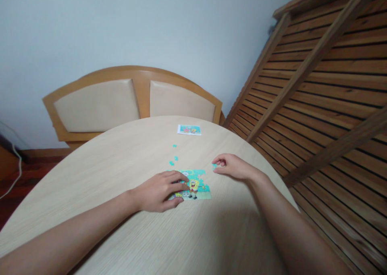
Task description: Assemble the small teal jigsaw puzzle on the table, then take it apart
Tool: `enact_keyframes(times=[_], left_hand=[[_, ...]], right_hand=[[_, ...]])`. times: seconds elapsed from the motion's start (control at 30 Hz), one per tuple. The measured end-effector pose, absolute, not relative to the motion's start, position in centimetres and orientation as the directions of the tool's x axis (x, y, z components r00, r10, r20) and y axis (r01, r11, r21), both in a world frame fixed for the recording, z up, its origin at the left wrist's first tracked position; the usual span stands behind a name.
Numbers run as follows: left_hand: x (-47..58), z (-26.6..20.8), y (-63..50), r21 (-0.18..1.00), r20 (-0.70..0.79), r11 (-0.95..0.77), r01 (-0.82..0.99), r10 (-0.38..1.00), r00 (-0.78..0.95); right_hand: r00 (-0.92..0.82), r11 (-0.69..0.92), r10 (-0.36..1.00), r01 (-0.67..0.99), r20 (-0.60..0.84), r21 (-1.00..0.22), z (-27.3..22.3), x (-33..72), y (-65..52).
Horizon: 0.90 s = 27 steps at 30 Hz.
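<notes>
A partly assembled jigsaw puzzle (199, 192) with cartoon figures on a turquoise ground lies flat on the round table (121, 242). Its upper right part has a gap where the tabletop shows. My left hand (163, 190) rests over the puzzle's left part with fingers spread, hiding some of the picture. Just right of the puzzle, my right hand (231, 166) pinches a small turquoise puzzle piece (215, 166) between thumb and fingers. Loose puzzle pieces (171, 163) lie beyond the puzzle, towards the table's far side.
A small picture card (189, 130) with cartoon figures lies near the table's far edge. Behind the table stands a wooden headboard (142, 89) with pale padded panels, against a plain wall (136, 25). A slatted wooden frame (317, 85) leans on the right. A white cable (19, 170) hangs at left.
</notes>
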<state>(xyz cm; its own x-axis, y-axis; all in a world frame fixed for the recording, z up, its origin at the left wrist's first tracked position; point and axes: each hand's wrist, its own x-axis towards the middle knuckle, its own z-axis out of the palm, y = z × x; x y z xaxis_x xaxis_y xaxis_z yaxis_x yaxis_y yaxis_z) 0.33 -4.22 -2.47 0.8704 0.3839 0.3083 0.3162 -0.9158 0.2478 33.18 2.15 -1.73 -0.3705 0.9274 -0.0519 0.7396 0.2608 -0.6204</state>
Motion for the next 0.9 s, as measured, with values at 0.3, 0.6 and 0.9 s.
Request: enact_keyframes(times=[0.3,0.6,0.9], left_hand=[[0.3,-2.6,-4.0,0.257,0.294,-0.912,0.32,0.389,0.873],[0.5,-2.4,-4.2,0.249,0.303,-0.913,0.324,0.391,0.869],[0.6,-2.5,-4.1,0.244,0.313,-0.915,0.321,0.388,0.867]], right_hand=[[-0.406,0.239,0.907,0.711,-0.108,-0.662,-0.8,32.2,1.2],[-0.42,0.211,0.885,0.749,-0.203,-0.628,-0.3,32.0,0.7],[-0.483,0.229,0.846,0.712,-0.226,-0.664,-0.4,30.9,0.5]])
